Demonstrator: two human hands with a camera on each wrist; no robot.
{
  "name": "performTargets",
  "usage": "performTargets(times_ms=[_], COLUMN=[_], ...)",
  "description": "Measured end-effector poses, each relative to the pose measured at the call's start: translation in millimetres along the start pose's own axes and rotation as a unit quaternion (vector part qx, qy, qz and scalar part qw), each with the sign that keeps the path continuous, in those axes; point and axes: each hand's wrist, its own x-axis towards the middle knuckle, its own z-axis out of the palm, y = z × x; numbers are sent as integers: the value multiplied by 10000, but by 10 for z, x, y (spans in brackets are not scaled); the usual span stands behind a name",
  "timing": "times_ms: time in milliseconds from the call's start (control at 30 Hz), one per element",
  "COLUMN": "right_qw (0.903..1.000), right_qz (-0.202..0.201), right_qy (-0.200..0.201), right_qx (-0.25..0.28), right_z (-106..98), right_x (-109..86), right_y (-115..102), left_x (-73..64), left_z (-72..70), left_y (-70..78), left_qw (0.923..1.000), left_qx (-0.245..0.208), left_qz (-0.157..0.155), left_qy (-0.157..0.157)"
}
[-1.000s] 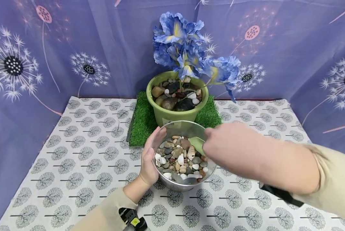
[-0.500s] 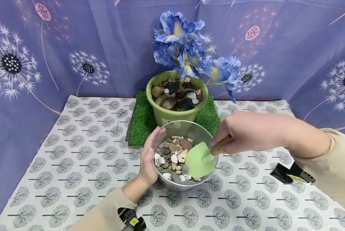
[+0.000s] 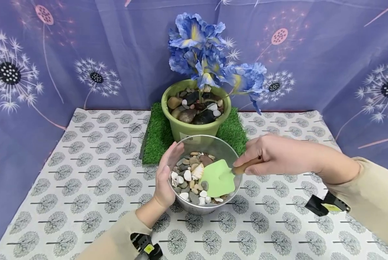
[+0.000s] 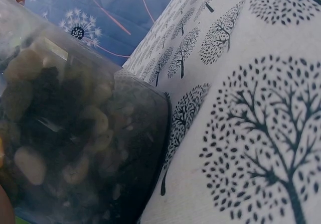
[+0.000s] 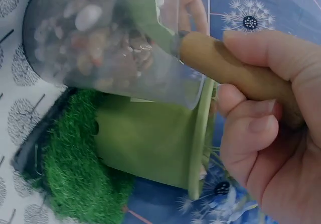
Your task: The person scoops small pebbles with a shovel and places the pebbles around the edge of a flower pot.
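Observation:
A clear plastic bucket (image 3: 198, 209) stands in the middle, holding mixed pebbles (image 3: 194, 186) and a ridged seashell (image 3: 198, 171). My left hand (image 3: 164, 180) rests against the bucket's left side, its extended fingers along the wall near the rim and the thumb on the outside. My right hand (image 3: 270, 155) grips the wooden handle (image 5: 225, 66) of a light green hand trowel (image 3: 216, 178). The trowel's blade lies inside the bucket, over the pebbles on the right. A grey pebble (image 3: 205, 185) shows at the blade's left edge.
Behind the bucket a green flowerpot (image 3: 194, 131) with stones and blue irises (image 3: 194, 32) stands on a piece of artificial grass (image 3: 155, 144). The tree-print cloth (image 3: 99, 180) covers the table. Purple dandelion-print curtains (image 3: 135, 54) enclose the back and sides.
My right hand has drawn back to the right from over the bucket, bringing the trowel blade into view. The blade has shifted slightly left since half a second ago. My left hand has stayed at the bucket.

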Motion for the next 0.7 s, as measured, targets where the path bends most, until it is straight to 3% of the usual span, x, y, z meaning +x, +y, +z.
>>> performTargets(times_ms=[233, 467, 700], right_qw=[9976, 9964, 9909], right_qz=[37, -612, -986], right_qy=[-63, 554, 910], right_qx=[691, -210, -138], right_z=[89, 334, 462], right_x=[48, -44, -85], right_y=[58, -11, 56], left_x=[-5, 7, 1], left_z=[-1, -12, -5], left_y=[9, 1, 5], left_qw=[9998, 9998, 10000], left_qx=[18, -145, -89], left_qz=[-193, -119, 12], left_qy=[42, 23, -2])
